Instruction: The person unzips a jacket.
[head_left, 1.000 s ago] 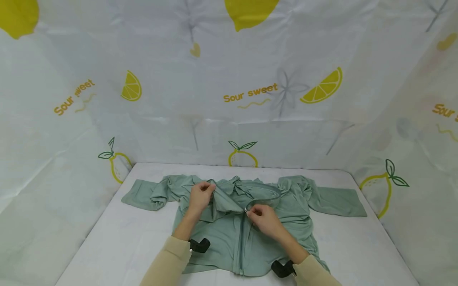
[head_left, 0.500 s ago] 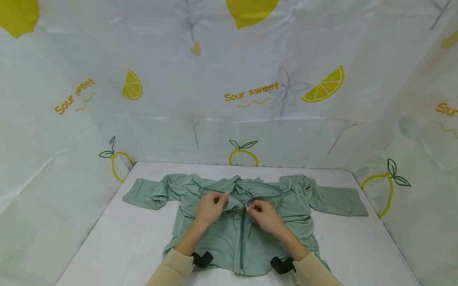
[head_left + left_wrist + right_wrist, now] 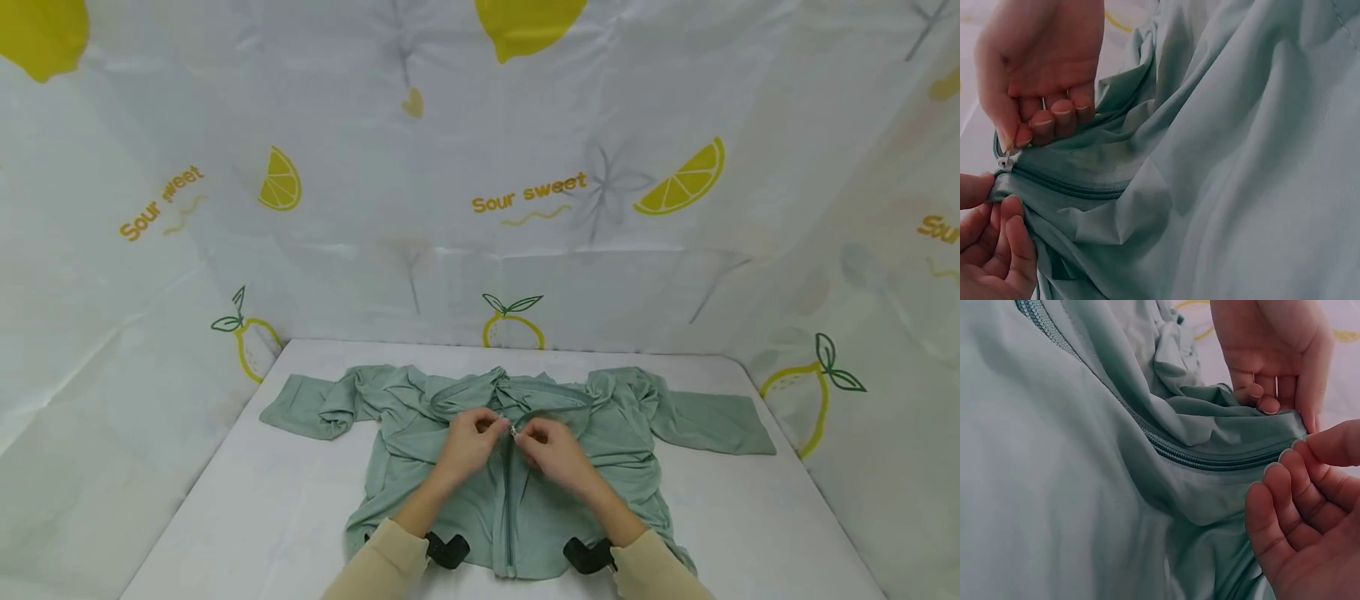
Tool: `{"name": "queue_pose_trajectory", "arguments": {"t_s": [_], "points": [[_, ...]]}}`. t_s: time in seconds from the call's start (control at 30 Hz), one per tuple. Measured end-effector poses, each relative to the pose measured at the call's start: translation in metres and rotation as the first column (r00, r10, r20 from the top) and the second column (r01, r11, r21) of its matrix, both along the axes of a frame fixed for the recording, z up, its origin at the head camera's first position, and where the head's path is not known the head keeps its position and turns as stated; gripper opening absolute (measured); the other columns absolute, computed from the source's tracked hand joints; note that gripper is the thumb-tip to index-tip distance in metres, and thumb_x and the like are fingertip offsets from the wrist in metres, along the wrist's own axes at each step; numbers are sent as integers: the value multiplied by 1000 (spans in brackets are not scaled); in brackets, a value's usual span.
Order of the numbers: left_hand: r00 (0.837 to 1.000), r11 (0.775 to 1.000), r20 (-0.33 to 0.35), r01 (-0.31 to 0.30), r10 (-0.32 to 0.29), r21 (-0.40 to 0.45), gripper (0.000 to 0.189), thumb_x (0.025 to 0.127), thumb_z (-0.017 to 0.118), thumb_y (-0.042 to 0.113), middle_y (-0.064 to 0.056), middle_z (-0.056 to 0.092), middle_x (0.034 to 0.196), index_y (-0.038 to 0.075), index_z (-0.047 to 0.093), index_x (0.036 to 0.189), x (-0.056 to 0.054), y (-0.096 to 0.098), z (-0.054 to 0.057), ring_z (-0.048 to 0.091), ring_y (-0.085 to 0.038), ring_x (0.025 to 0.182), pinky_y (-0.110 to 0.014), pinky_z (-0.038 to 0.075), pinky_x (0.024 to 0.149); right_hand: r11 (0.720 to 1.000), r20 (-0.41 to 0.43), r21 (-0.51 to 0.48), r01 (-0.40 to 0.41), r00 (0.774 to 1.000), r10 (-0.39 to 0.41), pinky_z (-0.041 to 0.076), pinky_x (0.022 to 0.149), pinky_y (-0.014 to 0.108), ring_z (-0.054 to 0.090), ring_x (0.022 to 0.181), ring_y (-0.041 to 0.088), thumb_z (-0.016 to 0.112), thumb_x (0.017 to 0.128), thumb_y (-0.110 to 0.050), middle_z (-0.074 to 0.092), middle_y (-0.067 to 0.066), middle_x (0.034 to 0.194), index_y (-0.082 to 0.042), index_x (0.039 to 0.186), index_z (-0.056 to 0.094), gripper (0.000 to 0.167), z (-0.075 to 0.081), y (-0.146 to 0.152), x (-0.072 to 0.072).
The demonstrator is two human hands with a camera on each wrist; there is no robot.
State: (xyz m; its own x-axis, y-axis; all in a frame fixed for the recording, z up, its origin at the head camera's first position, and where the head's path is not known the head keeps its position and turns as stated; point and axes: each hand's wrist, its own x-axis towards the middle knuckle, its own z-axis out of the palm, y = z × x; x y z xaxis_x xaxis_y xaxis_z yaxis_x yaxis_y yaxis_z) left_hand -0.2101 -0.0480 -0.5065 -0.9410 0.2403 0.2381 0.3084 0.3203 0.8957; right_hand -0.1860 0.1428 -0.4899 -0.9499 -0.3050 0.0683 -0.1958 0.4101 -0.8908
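Observation:
A sage-green zip-up jacket point(image 3: 622, 454) lies front side up, sleeves spread to both sides. My right hand point(image 3: 557, 454) pinches the small metal zipper pull point(image 3: 513, 431) at the top of the joined zipper point(image 3: 507, 521). In the left wrist view, the slider point(image 3: 1005, 164) sits under the right hand's point(image 3: 1050, 53) thumb and fingertips. Close beside it, my left hand point(image 3: 468, 446) pinches the jacket's zipper edge; its thumb and fingers point(image 3: 1016, 234) hold the cloth just below the slider. From the right wrist, the right fingers point(image 3: 1279, 481) hide the slider.
The jacket covers much of the white table point(image 3: 225, 500). Its left sleeve end point(image 3: 296, 404) and right sleeve point(image 3: 712, 421) lie outward. The loose collar edges point(image 3: 555, 396) form a loop above the hands. A white lemon-print curtain point(image 3: 375, 208) hangs behind and at both sides.
My left hand has moved right, from the lifted left collar flap to the cloth by the slider. That flap now lies lower. My right hand has stayed at the zipper pull, rising slightly.

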Motion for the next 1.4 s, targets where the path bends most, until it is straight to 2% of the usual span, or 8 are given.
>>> {"name": "queue_pose_trajectory", "arguments": {"t_s": [0.5,0.77,0.93,1.0,1.1,1.2,1.3,1.4], "points": [[977,977,124,-186,172,107,22,101,67,17,-10,66,83,-5,71,101,-19,-35,3,65,-22,72,-33,54,65,998,39,-8,-67,997,67,38,51,27,41,52,6,63,101,-16,48,-3,60,-4,75,61,29,-12,6,23],[965,969,94,-246,243,17,24,102,65,21,-7,65,84,-2,71,102,-21,-48,5,62,-19,73,-34,52,65,995,108,-39,-96,989,100,42,54,26,48,57,8,60,103,-15,56,-1,68,1,86,67,24,-14,11,29],[981,954,-27,-192,191,-230,30,103,62,24,-3,62,68,1,72,86,-8,-50,3,52,-12,58,-44,53,63,991,112,-77,-108,987,116,41,54,26,45,57,8,61,103,-16,53,1,67,1,83,62,26,-12,9,29],[992,956,-3,-125,129,-267,37,104,60,28,-1,60,63,3,71,79,-1,-47,4,48,-11,52,-43,51,60,990,105,-85,-110,987,119,41,54,26,45,56,8,61,103,-16,52,1,66,0,82,60,27,-11,8,28],[994,975,108,29,-5,-218,46,105,58,35,1,58,63,2,68,75,8,-40,6,41,-9,50,-32,41,52,990,84,-90,-109,990,116,43,55,27,46,56,7,60,104,-16,53,2,66,-1,81,60,28,-9,7,27],[966,981,221,161,-134,-110,50,105,59,38,2,52,62,-1,66,73,14,-31,8,36,-9,51,-26,35,53,989,62,-96,-110,991,116,45,56,27,48,57,9,60,103,-15,55,4,66,0,81,61,27,-7,6,25],[948,983,271,181,-168,-23,42,103,63,32,2,49,63,0,67,76,18,-24,9,34,-9,52,-26,34,53,988,63,-110,-112,991,119,45,56,27,50,59,11,61,103,-15,57,6,69,2,83,62,26,-5,7,24],[951,990,276,134,-139,34,31,101,66,25,1,52,65,2,70,81,20,-19,9,39,-11,54,-27,36,53,987,63,-113,-113,991,121,46,56,27,51,60,13,59,104,-15,58,8,71,3,85,62,26,-5,8,24]]}}
